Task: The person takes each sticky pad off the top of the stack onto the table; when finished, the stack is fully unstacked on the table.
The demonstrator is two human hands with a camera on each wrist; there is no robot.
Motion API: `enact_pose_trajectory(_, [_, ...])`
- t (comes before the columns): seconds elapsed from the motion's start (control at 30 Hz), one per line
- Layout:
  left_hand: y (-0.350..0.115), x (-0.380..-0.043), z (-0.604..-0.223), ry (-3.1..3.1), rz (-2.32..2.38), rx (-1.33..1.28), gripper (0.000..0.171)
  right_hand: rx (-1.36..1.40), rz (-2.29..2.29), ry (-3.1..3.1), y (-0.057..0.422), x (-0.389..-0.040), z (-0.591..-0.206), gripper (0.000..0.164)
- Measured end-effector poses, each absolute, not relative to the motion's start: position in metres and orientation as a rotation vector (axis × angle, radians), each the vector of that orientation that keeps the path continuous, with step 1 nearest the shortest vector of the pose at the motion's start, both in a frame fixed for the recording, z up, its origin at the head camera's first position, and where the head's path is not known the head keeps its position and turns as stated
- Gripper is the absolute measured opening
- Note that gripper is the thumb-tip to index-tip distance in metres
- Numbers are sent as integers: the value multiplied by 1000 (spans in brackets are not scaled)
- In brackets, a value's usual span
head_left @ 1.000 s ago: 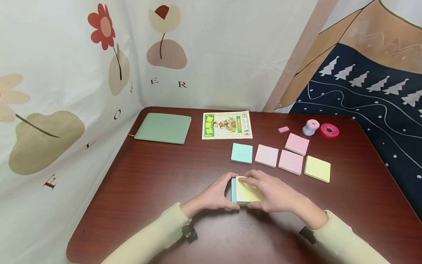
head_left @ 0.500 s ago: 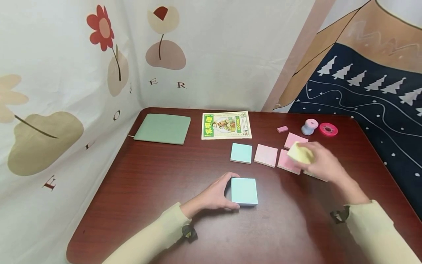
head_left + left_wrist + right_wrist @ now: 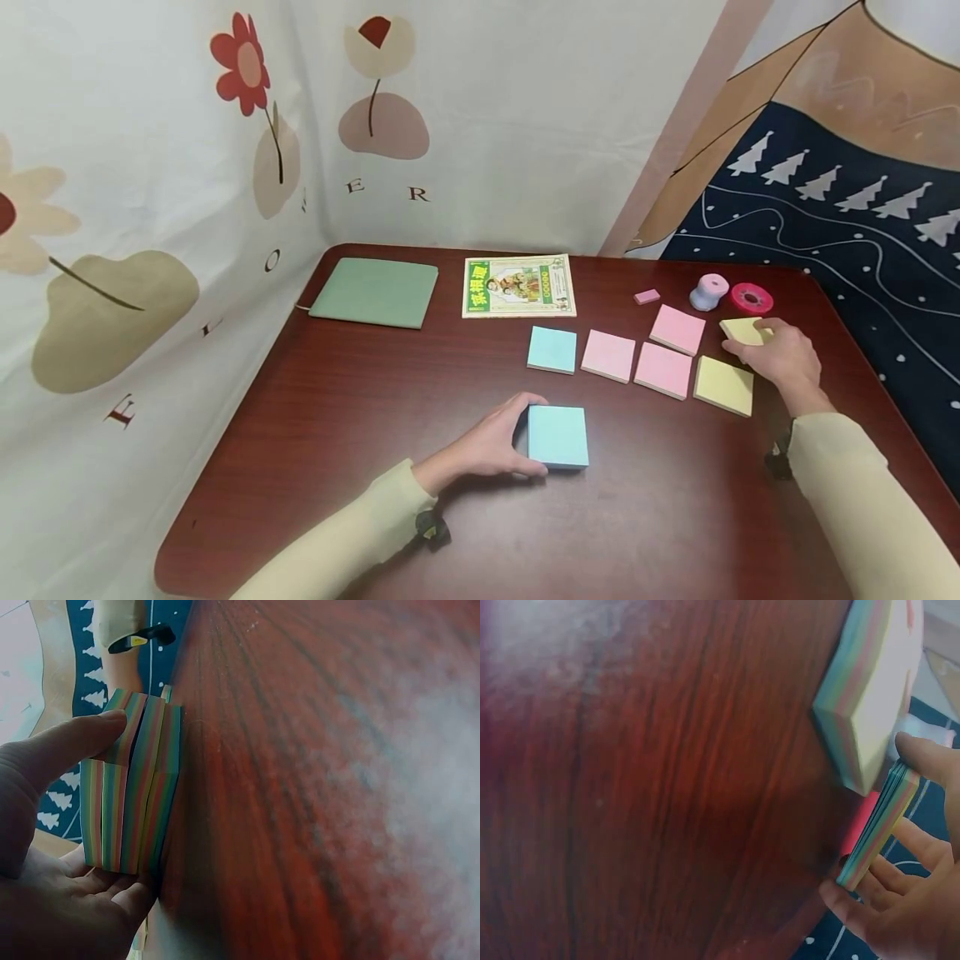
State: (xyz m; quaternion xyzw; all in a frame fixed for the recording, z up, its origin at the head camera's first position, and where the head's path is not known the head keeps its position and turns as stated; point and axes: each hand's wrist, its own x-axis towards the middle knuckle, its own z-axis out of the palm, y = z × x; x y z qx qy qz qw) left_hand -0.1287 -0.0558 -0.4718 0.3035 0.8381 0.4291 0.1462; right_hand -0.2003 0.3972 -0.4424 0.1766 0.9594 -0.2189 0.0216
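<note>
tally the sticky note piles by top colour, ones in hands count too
Blue: 2, the held blue pile in the left hand and the farther blue pile
Pink: 3, the leftmost pink pile, the nearest pink pile and the farthest pink pile
Yellow: 2, the held yellow pile in the right hand and the nearer yellow pile
Total: 7

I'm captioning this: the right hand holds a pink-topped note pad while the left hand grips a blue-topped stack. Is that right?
Not quite: the note pad in the right hand is yellow on top, not pink, as the head view shows. The left hand grips a blue-topped stack.
</note>
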Motion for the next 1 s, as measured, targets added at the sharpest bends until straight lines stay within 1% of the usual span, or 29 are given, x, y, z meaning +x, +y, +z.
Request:
enact_pose_trajectory(0.37, [-55, -129, -472, 2401, 1241, 871, 82, 553, -519, 2959, 396, -210, -451, 86])
enact_pose_trajectory(0.63, [-54, -129, -474, 2400, 1241, 859, 82, 523, -520, 2958, 389, -205, -444, 89])
enact_pose_trajectory(0.77, [-54, -129, -474, 2397, 1245, 860, 82, 507, -566, 3045, 371, -198, -432, 82])
enact_pose_trajectory(0.83, [-55, -129, -474, 2397, 1248, 860, 82, 437, -595, 3114, 356, -192, -423, 76])
enact_pose_trajectory(0.9, [-55, -128, -473, 2399, 1248, 860, 83, 324, -625, 3195, 339, -186, -415, 68])
enact_pose_trajectory(1.0, [-55, -129, -473, 2406, 1244, 862, 84, 54, -720, 3298, 308, -175, -406, 56])
